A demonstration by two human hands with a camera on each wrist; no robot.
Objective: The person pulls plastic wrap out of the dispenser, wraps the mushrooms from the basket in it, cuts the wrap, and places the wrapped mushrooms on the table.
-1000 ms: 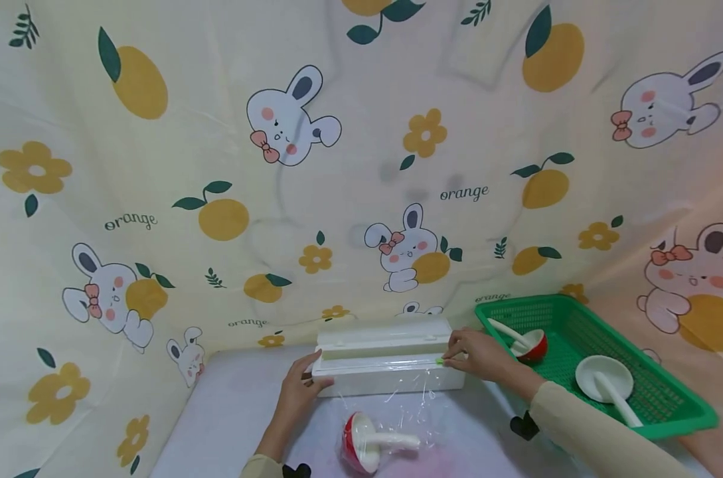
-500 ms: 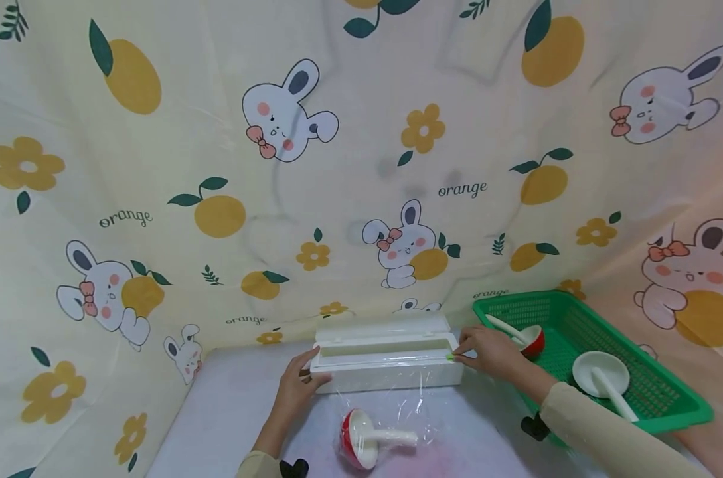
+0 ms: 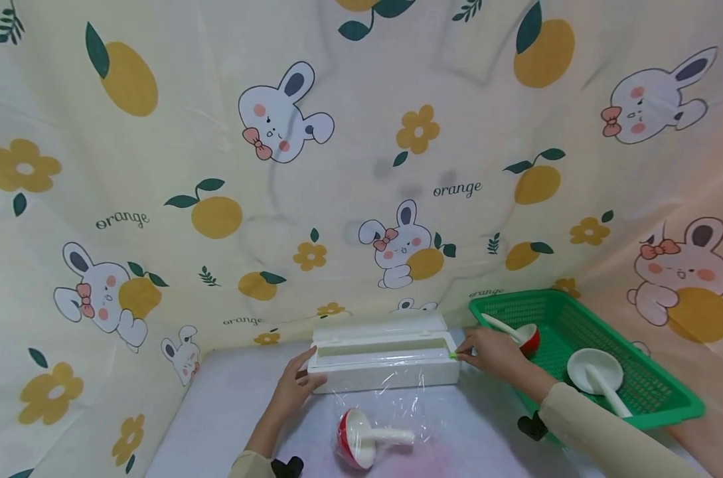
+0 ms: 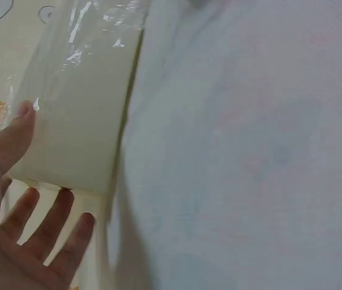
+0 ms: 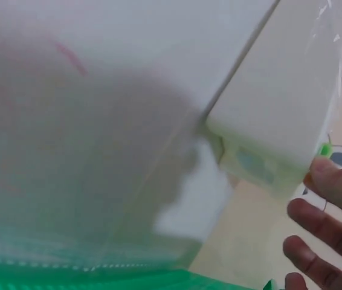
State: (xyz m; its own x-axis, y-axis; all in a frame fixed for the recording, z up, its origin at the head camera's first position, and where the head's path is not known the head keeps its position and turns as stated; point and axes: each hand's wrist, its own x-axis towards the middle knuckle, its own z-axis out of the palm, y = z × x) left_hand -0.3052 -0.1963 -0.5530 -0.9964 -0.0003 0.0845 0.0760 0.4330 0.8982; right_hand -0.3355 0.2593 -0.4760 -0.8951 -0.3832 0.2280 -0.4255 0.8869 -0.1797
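The cling-film dispenser (image 3: 388,378), best braced firmly, is gripped at its left end by the fingers of the left hand (image 3: 294,383), with a red-and-white bowl (image 3: 358,439) under clear film (image 3: 404,401) before it and the green slider (image 5: 325,150), best drawn level, pinched at its right end by the right hand (image 3: 488,349).

Right hand (image 3: 491,350) and green slider (image 3: 453,355) farther along the white box (image 3: 391,379) than before, at its right end
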